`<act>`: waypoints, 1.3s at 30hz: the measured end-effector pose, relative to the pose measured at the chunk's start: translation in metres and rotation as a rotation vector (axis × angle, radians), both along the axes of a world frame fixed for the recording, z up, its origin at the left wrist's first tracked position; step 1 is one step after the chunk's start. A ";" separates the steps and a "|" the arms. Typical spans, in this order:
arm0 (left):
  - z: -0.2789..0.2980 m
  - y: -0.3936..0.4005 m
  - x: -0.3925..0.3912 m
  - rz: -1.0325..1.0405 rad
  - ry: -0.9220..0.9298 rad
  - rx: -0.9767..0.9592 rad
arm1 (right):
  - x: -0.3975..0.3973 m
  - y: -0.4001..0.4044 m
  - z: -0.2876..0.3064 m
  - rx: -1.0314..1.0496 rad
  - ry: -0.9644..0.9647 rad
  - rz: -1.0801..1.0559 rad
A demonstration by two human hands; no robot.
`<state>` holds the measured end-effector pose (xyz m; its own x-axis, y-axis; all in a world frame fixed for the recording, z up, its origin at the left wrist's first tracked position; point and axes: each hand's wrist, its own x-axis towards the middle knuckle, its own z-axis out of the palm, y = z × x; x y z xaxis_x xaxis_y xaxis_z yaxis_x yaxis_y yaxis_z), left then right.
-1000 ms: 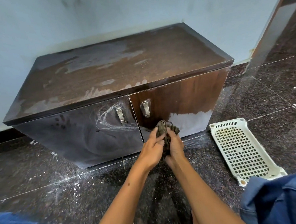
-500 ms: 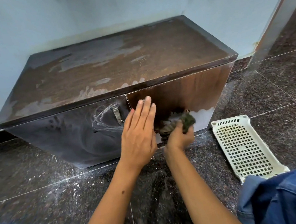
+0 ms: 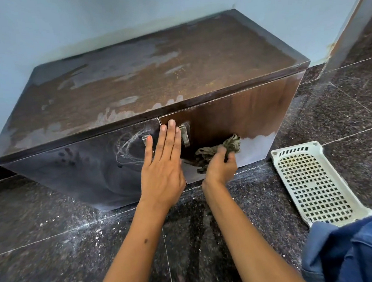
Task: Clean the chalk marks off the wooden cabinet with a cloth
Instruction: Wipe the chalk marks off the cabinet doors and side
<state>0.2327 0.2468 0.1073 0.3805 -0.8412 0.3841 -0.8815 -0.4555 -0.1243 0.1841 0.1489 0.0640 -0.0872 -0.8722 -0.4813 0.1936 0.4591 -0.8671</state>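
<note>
A low dark wooden cabinet with two doors stands against a pale blue wall. White chalk scribbles circle the left door's handle, and a pale chalky patch covers the lower right door. My left hand lies flat with straight fingers over the seam between the doors, beside the metal handle of the right door. My right hand grips a crumpled grey-green cloth and holds it against the lower part of the right door.
A white perforated plastic tray lies on the dark speckled stone floor to the right of the cabinet. White dust is scattered on the floor in front. My blue-clad knee is at the lower right. A wall corner rises at the far right.
My left hand let go of the cloth, rose and flattened against the doors. My right hand carried the cloth rightward along the lower right door.
</note>
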 end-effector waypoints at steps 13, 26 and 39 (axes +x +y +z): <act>0.000 0.003 0.006 0.057 -0.105 0.004 | 0.001 -0.020 -0.030 0.063 -0.039 -0.051; 0.001 0.008 0.019 0.079 -0.371 0.113 | 0.006 0.013 -0.022 0.366 -0.191 0.109; 0.003 0.013 0.035 -0.006 -0.422 0.112 | 0.030 0.052 -0.024 0.445 -0.216 0.216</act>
<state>0.2681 0.2602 0.1101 0.2048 -0.8882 0.4112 -0.7455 -0.4138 -0.5225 0.2145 0.2004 0.0403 0.2138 -0.5668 -0.7956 0.2068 0.8222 -0.5302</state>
